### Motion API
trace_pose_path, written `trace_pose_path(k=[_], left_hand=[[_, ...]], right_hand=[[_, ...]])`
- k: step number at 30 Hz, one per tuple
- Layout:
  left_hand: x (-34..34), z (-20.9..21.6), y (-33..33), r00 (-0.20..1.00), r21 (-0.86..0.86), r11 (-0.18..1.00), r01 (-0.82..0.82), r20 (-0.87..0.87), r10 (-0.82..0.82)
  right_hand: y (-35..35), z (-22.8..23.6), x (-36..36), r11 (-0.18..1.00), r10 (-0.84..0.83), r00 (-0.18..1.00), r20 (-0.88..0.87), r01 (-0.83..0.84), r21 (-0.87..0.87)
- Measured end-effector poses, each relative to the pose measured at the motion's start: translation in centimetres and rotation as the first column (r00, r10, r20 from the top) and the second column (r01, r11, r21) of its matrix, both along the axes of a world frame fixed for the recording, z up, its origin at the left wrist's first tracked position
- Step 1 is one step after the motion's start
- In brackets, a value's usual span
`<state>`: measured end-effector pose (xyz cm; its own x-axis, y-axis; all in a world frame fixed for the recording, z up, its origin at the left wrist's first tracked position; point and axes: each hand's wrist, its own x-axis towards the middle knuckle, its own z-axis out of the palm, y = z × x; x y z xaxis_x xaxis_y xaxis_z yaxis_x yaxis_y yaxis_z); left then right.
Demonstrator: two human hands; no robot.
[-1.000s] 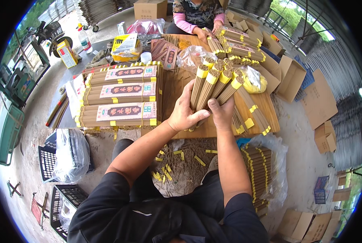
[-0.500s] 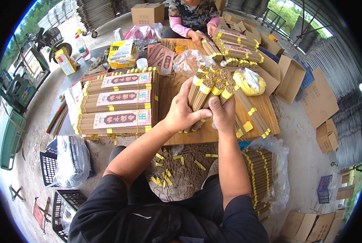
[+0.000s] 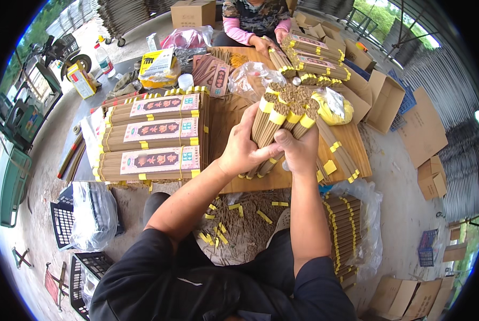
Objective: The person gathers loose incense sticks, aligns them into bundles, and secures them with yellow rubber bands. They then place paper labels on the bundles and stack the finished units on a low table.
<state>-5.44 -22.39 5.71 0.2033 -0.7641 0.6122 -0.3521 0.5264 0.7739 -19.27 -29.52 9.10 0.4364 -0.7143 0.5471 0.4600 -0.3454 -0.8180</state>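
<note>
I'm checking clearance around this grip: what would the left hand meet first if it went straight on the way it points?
The yellow-banded stick bundles, which the left hand is gripping together with the right hand. What comes after is unclear: depth is hard to judge.

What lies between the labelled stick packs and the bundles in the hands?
In the head view, a strip of wooden tabletop, then the left hand, lies between the labelled packs and the held bundles.

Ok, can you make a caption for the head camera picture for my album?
The left hand and right hand clasp yellow-banded stick bundles above a wooden table.
</note>
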Motion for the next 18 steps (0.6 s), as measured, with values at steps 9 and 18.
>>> trace_pose_path(k=[9, 18], left_hand=[[-0.8, 0.6, 0.3, 0.989, 0.013, 0.993, 0.121, -0.087, -0.12], [0.6, 0.4, -0.1, 0.974, -0.013, 0.979, 0.204, -0.098, -0.204]], right_hand=[[-0.6, 0.3, -0.9, 0.99, 0.139, 0.99, 0.008, -0.139, -0.006], [-0.3, 0.6, -1.2, 0.985, 0.17, 0.985, -0.022, -0.17, -0.007]])
